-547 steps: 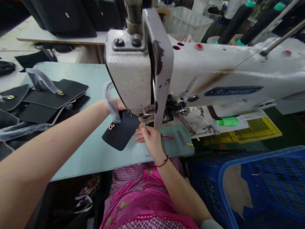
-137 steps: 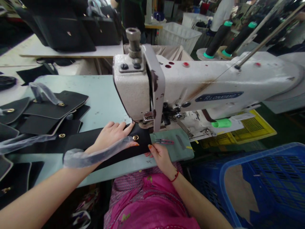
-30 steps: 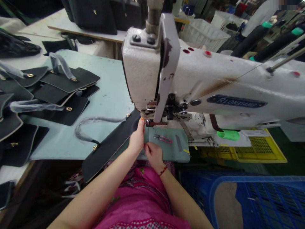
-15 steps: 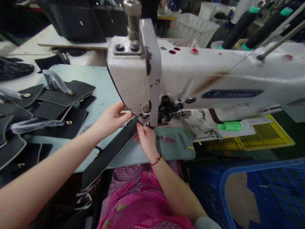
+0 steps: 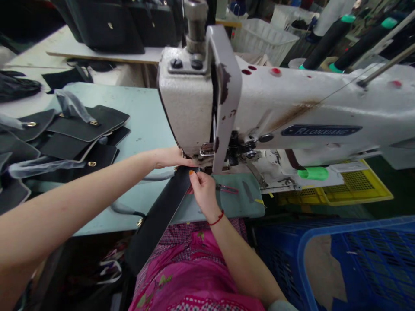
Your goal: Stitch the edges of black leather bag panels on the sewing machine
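A long black leather-like panel (image 5: 164, 209) slants from under the sewing machine's (image 5: 186, 106) needle area down past the table edge. My right hand (image 5: 205, 190) is closed on the panel's near edge, thumb on top, just in front of the presser area. My left hand (image 5: 171, 157) reaches in from the left beside the machine head. Its thumb is stretched out along the panel's top end, while the other fingers are largely hidden behind the head. A plastic-wrapped handle with gold hardware (image 5: 140, 222) lies along the panel's left side. The needle itself cannot be made out.
Several black panels (image 5: 94, 123) with wrapped handles are piled on the left of the pale green table (image 5: 142, 101). Red-handled snips (image 5: 228, 189) lie right of my right hand. A blue basket (image 5: 304, 259) and yellow crate (image 5: 359, 185) stand at the right.
My left hand has moved right and in closer to the machine head, its fingers now more hidden. The panel has swung to a steeper slant, its lower end shifting right and toward me.
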Demonstrator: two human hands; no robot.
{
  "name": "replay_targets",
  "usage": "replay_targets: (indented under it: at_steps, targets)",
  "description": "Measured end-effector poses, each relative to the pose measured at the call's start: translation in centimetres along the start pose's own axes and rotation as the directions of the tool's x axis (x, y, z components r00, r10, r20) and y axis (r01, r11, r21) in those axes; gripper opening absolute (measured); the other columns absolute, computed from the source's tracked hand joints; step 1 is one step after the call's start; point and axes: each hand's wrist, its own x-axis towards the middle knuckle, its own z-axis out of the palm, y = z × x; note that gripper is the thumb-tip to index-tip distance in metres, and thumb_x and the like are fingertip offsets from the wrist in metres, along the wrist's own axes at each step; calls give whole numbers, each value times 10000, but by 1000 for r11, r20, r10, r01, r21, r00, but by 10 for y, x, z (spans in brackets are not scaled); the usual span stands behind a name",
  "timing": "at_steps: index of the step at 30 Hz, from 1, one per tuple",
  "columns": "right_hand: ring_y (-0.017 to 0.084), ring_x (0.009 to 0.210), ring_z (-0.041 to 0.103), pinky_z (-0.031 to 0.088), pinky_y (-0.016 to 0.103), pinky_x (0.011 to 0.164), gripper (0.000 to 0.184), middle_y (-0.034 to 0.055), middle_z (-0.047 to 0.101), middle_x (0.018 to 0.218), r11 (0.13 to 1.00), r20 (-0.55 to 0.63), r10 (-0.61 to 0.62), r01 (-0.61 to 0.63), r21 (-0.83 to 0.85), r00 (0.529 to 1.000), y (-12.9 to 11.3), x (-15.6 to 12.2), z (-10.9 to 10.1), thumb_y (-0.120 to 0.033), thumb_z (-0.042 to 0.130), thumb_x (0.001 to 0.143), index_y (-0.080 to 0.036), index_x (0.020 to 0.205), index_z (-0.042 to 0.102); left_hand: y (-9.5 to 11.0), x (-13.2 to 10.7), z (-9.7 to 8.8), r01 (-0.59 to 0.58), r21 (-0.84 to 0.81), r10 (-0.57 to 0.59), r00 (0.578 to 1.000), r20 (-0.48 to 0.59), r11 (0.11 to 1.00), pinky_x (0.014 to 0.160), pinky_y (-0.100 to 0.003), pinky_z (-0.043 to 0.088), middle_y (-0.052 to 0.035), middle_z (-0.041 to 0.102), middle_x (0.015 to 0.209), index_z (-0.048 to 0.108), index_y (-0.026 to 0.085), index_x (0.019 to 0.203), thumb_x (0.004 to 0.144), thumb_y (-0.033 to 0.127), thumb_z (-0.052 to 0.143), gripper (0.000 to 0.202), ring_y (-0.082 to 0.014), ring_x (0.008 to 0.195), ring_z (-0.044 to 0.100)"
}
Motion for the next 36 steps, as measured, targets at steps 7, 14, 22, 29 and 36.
replay_targets:
  at_steps: [7,14,22,29,36]
  targets:
    - [101,513,408,290,223,486,426,-28,425,523,996,143,-59,68,-59,988,-6,0,-37,-461,491,894,-187,571,451,7,-26,29,153,-242,-186,976,-117,958,869,-386,522,-71,759,928,734,185,979,559,435,845,502,-274,979,669]
    - [86,507,336,238,227,480,419,-39,375,538,997,206,-68,74,-21,976,-12,5,-52,-447,509,874,-181,564,419,10,-29,33,210,-244,-224,974,-32,947,866,-378,514,-78,751,878,742,168,894,580,393,843,399,-268,939,677]
    - [83,538,282,201,233,490,465,-42,302,570,996,227,-64,77,-47,972,-11,-1,-56,-476,515,888,-188,565,347,-44,-31,1,68,-184,-100,980,-173,981,1003,-391,461,-84,735,1036,712,179,1012,705,497,738,443,-261,1058,639]
    - [81,517,291,211,232,476,480,-43,305,560,998,267,-8,24,-55,964,-2,-28,-65,-458,520,913,-191,559,336,-106,-95,25,6,-47,-12,992,-126,999,1105,-445,403,-135,529,1433,450,210,1419,815,497,631,692,-298,1277,536]
    - [163,679,626,494,278,626,299,46,676,754,958,216,-110,161,-235,970,-12,-71,-121,-384,500,964,-196,818,680,-57,-105,80,94,-67,-107,968,-227,993,1228,-446,164,-58,249,1615,268,234,1529,954,480,397,639,-245,1486,203]
